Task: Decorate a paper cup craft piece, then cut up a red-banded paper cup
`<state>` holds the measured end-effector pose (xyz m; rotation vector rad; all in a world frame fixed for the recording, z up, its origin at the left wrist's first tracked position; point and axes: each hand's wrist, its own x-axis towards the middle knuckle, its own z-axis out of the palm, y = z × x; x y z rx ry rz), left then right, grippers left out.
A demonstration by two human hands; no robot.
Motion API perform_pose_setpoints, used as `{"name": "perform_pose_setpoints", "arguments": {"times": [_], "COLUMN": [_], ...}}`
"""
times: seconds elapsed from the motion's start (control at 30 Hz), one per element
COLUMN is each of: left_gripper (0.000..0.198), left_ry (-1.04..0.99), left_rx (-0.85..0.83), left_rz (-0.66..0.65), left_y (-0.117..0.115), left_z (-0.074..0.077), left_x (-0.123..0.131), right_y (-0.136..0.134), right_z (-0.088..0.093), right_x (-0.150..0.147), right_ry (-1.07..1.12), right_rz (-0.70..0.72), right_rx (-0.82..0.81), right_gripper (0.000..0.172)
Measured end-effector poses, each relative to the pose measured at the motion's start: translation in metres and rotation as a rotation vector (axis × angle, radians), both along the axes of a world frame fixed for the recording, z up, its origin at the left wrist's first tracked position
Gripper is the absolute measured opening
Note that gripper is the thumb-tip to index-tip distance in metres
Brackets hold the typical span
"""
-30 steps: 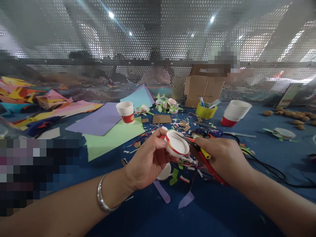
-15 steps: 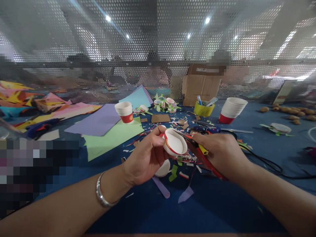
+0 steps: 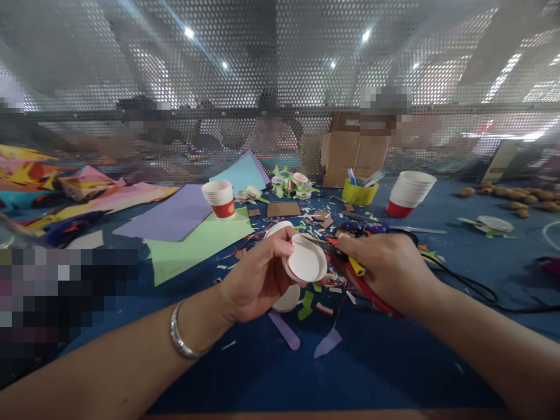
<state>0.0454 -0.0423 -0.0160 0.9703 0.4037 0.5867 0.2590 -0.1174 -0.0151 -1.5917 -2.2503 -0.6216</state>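
My left hand [image 3: 261, 273] pinches the rim of a cut-down paper cup [image 3: 307, 260], a shallow white base with a thin red edge, tilted toward me. In my right hand [image 3: 391, 265] are scissors [image 3: 365, 281] with red and yellow handles, and their dark blades lie at the cup's upper right rim. Behind my left fingers shows another white round piece [image 3: 280, 228]. Below the held cup, a white paper disc [image 3: 286, 298] lies on the table near a purple paper strip [image 3: 284, 331] and a purple scrap [image 3: 328, 344].
Stacked paper cups stand at the left [image 3: 219, 198] and right [image 3: 410, 195]. Green paper [image 3: 196, 248] and purple paper [image 3: 168, 216] lie at left. Small cup-and-paper crafts [image 3: 291, 184], a yellow holder [image 3: 359, 192] and a cardboard box [image 3: 355, 157] are behind. A black cable [image 3: 470, 284] runs right.
The cup base has turned in my left hand, its inside facing me more. The scissors blades still lie at its rim, and the white piece behind shows more.
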Motion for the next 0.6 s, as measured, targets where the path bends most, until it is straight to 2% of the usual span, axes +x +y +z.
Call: {"name": "perform_pose_setpoints", "arguments": {"times": [0.13, 0.3, 0.47, 0.6], "left_gripper": [0.028, 0.047, 0.031, 0.033], "left_ry": [-0.099, -0.147, -0.086, -0.060], "left_rx": [0.035, 0.130, 0.171, 0.152], "left_rz": [-0.004, 0.066, 0.145, 0.150], "left_y": [-0.005, -0.012, -0.013, -0.010], "left_z": [0.002, 0.005, 0.005, 0.005], "left_x": [-0.001, -0.004, -0.001, -0.001], "right_y": [-0.001, 0.000, 0.001, 0.003], "right_z": [0.001, 0.003, 0.004, 0.004], "right_x": [0.001, -0.001, -0.002, -0.002], "right_ry": [0.039, 0.041, 0.053, 0.072], "right_rz": [-0.044, -0.099, -0.108, -0.124], "right_rx": [-0.033, -0.041, -0.036, -0.034], "right_gripper": [0.018, 0.021, 0.028, 0.031]}}
